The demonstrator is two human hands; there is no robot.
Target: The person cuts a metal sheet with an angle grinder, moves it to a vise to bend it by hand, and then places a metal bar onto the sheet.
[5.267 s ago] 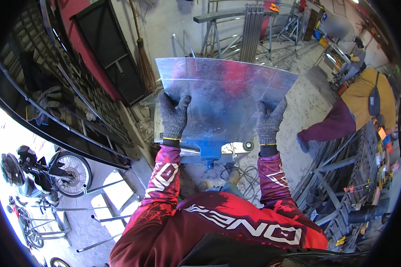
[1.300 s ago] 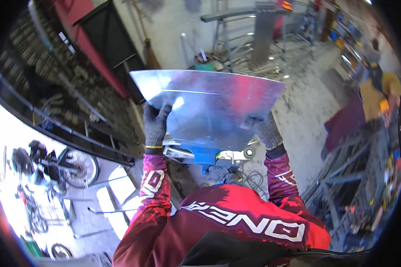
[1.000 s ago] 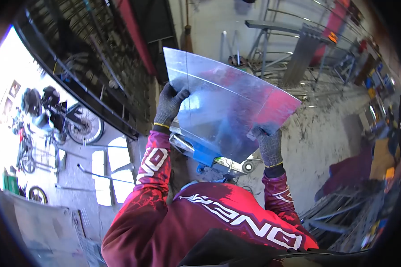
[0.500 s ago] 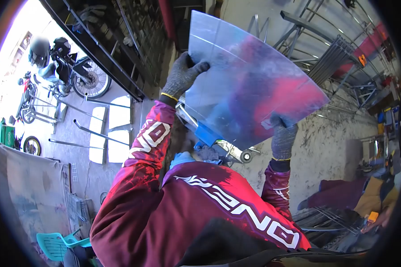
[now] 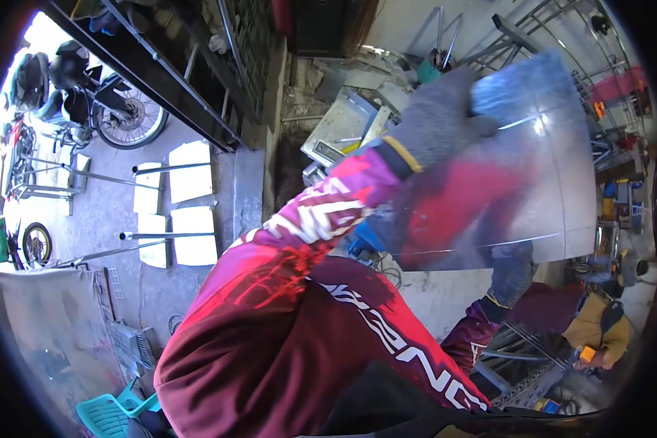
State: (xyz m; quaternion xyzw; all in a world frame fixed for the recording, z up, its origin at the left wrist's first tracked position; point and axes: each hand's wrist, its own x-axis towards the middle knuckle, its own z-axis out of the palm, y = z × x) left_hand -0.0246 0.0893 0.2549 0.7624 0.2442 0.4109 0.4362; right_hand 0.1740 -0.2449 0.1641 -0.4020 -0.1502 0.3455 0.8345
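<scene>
A shiny, reflective sheet is held up at the right of centre, with red and blue reflections on its face. My left hand, in a grey knit glove with a yellow-edged cuff, is closed on its upper left side and blurred by motion. Near the bottom edge my right hand, in a matching glove, grips the sheet, which partly hides the fingers. Below the sheet's left side a blue object shows in part.
White panels and metal tubes lie on the floor at left, near a parked motorcycle. Cluttered scrap lies beyond my left forearm. Metal frames stand at upper right. Another person is at lower right; a teal chair stands at lower left.
Both hands have moved right with the sheet, and the sheet has turned. My left arm now reaches across the middle, and the scrap behind has come into view.
</scene>
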